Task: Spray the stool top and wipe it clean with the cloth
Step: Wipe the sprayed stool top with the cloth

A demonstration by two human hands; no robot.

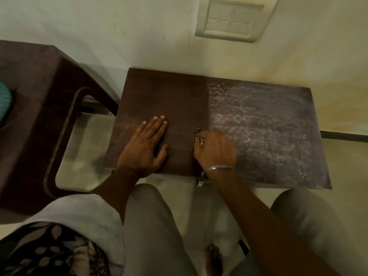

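The dark brown rectangular stool top (179,100) stands against the wall. Its left half looks clean and dark. Its right half is covered with whitish dust and specks (264,132). My left hand (145,146) lies flat, palm down, on the left part near the front edge, fingers together. My right hand (216,149), wearing a metal bangle, presses down near the middle front, at the border of the dusty area. It is blurred, and a small checked cloth (199,136) peeks out from under its fingers. No spray bottle is in view.
A dark brown plastic chair (39,120) stands to the left, close to the stool. A switch panel (235,18) is on the wall above. My knees in grey trousers and a bare foot (214,259) are below the front edge.
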